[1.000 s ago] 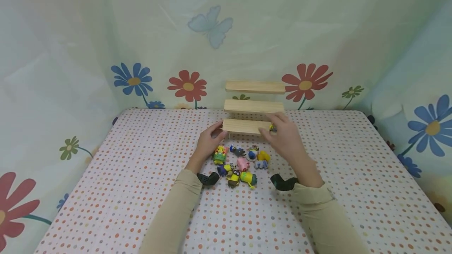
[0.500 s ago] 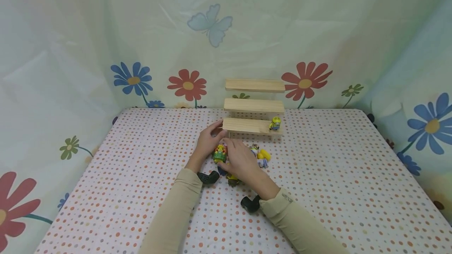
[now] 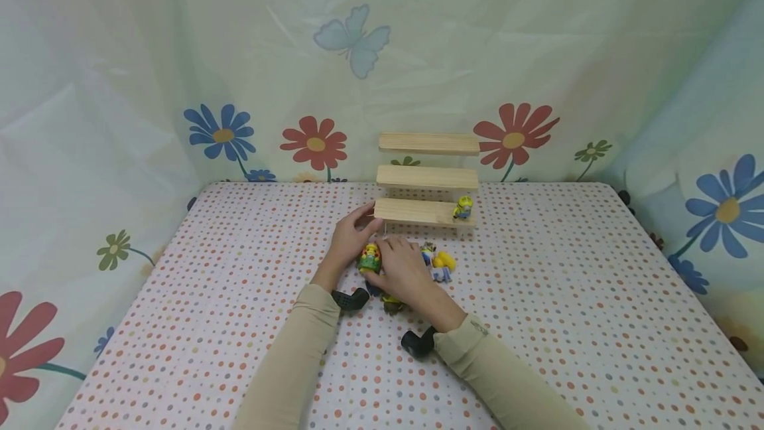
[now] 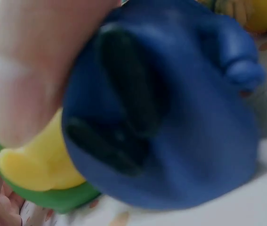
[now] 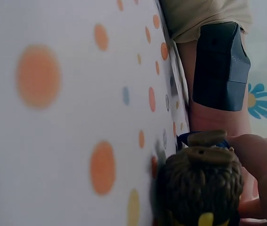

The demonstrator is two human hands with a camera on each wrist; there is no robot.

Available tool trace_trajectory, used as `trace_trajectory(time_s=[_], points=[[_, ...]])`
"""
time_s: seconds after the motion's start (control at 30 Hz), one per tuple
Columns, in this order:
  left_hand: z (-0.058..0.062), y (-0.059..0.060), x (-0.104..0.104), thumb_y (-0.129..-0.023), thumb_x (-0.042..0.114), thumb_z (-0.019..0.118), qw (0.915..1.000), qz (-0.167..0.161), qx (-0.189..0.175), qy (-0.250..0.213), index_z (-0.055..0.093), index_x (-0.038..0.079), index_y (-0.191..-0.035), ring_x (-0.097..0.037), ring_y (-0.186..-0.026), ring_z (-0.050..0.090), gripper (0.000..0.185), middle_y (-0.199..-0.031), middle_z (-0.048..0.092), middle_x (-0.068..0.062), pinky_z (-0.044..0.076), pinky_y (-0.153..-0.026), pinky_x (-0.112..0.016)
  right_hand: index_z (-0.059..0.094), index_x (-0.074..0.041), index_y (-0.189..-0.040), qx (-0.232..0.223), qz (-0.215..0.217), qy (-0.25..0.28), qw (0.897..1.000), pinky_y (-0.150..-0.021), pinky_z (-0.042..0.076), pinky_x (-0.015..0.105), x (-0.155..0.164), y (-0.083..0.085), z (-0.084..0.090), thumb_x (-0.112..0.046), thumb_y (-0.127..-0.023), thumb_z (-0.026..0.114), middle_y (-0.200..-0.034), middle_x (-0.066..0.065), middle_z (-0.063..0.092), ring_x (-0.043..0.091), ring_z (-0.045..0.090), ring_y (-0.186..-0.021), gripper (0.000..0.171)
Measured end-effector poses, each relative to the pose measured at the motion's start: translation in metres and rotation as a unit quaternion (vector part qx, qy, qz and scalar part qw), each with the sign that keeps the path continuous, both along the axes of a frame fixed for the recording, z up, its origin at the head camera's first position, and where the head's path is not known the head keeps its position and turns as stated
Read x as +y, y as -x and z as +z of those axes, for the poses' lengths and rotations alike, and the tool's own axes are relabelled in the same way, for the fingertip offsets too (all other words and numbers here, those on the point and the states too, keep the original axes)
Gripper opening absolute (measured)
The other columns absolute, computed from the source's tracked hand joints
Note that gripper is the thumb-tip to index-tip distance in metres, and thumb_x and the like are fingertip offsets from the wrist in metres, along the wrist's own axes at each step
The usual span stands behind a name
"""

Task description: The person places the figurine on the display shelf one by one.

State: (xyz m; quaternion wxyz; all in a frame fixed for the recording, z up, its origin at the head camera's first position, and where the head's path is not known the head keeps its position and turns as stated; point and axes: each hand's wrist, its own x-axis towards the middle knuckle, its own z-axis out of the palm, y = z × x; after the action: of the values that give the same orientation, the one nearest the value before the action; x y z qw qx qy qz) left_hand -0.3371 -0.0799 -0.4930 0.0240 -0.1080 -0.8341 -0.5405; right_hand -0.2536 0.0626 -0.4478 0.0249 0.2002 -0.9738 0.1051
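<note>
Toy figures (image 3: 438, 263) half hidden under right hand (image 3: 404, 271)

From the head we're looking down across the dotted table (image 3: 567, 297); both wrist cameras are sitting nearly against the toy figures (image 3: 438, 264), sharing that pile.

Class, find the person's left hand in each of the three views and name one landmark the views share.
Head view: the left hand is at centre, beside the toy figures.
Left wrist view: only a finger shows, top left, against a blue and yellow figure.
Right wrist view: the hand itself cannot be made out.
Shared landmark: the dotted tablecloth, also at.
</note>
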Motion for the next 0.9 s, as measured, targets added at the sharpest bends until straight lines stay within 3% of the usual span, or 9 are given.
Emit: trace_trajectory(time_s=[0.4,0.53,0.7,0.9], points=[[-0.004,0.001,-0.002,-0.088,0.054,0.058,0.9999,0.002,0.008,-0.013,0.048,0.024,-0.14,-0.018,-0.119,0.058,0.061,-0.134,0.058,-0.002,0.044,-0.101,-0.037,0.055,-0.01,-0.125,0.005,0.004,0.031,1.0,-0.1,0.035,0.052,-0.001,0.005,-0.002,-0.053,-0.08,0.069,-0.127,0.01,0.059,0.033,0.049,-0.122,0.064],[-0.003,0.003,0.001,-0.088,0.055,0.059,0.9998,-0.006,0.012,-0.012,0.048,0.025,-0.14,-0.018,-0.119,0.058,0.061,-0.133,0.058,-0.002,0.044,-0.101,-0.037,0.057,-0.012,-0.123,-0.009,-0.004,0.054,0.998,-0.099,0.036,0.051,0.003,0.007,0.002,-0.052,-0.077,0.072,-0.116,0.006,0.064,0.031,0.052,-0.12,0.064],[-0.002,0.005,0.002,-0.087,0.055,0.058,0.9998,-0.012,0.009,-0.012,0.048,0.026,-0.14,-0.017,-0.117,0.059,0.061,-0.131,0.06,-0.002,0.045,-0.1,-0.035,0.057,-0.01,-0.121,-0.031,0.002,0.089,0.996,-0.084,0.045,0.043,0.011,0.009,0.013,-0.047,-0.075,0.076,-0.095,0.002,0.061,0.023,0.058,-0.098,0.062],[-0.003,0.003,-0.002,-0.087,0.054,0.059,0.9998,-0.001,0.008,-0.016,0.049,0.025,-0.139,-0.016,-0.114,0.06,0.06,-0.128,0.061,-0.001,0.047,-0.098,-0.035,0.049,-0.005,-0.123,-0.064,0.007,0.188,0.98,-0.073,0.047,0.034,0.028,0.009,0.041,-0.033,-0.077,0.078,-0.105,0.007,0.056,0.019,0.055,-0.088,0.061]])
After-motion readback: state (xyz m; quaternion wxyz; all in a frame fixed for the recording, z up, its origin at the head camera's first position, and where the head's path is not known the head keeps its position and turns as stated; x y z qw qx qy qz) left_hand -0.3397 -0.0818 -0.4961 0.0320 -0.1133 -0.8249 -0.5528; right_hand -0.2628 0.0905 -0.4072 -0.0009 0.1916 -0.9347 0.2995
